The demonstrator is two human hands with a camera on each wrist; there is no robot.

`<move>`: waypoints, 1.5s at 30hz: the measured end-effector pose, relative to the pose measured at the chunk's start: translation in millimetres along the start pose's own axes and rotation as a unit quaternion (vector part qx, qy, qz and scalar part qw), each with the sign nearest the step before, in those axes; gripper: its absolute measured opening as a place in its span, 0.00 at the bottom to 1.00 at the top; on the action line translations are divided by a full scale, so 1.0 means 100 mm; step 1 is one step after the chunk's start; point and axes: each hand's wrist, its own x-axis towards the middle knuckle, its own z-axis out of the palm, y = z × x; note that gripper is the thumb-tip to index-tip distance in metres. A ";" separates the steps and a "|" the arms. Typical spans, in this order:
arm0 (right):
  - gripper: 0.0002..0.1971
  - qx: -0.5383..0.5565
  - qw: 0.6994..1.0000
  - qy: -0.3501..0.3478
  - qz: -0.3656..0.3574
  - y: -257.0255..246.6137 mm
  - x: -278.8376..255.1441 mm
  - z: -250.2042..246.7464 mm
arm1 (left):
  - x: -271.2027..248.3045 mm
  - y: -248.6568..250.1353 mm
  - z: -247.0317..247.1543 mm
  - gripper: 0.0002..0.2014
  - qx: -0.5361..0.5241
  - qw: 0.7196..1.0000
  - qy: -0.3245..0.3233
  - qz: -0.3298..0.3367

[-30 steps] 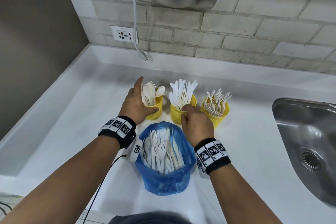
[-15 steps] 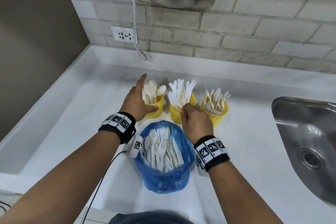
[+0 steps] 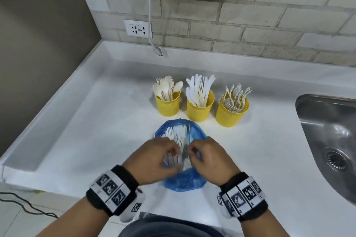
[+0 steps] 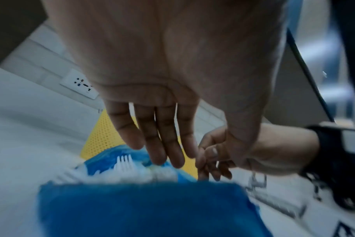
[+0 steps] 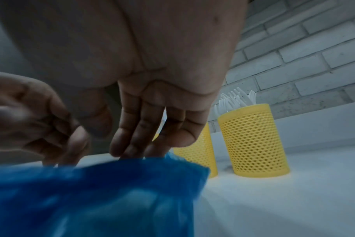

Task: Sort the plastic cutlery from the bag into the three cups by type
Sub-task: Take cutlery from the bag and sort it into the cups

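Blue bag (image 3: 181,179): lying on the white counter (image 3: 96,130) just in front of the person, mouth facing the cups, white forks, and other pieces too blurred to name, showing inside (image 3: 174,134). The pieces' long axes run away from the person, toward the wall.

Left hand (image 3: 154,159): over the bag's left side, fingers reaching down into its mouth, fairly straight in the wrist view; no grip visible.

Right hand (image 3: 210,159): over the right side, equally near, fingers dipping behind the bag's rim; whether they pinch anything I cannot tell.

Three yellow cups: beyond the bag, in a row: spoons (image 3: 168,104), knives (image 3: 200,106), forks (image 3: 232,111).

Sink (image 3: 327,130): at the right.

Change: a second ago both hands were up at the spoon and knife cups; they have since drawn back onto the bag.
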 end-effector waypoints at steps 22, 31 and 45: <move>0.17 -0.132 0.975 -0.117 0.136 -0.25 -0.15 0.39 | -0.22 -0.09 0.14 0.19 0.138 0.958 -0.074 -0.241; 0.17 -0.062 0.975 -0.073 0.200 -0.25 0.05 0.47 | 0.05 -0.23 0.22 0.18 0.021 0.947 -0.062 -0.316; 0.14 0.002 0.969 -0.091 0.231 -0.37 0.17 0.45 | 0.15 -0.17 0.23 0.11 -0.050 0.946 0.013 -0.319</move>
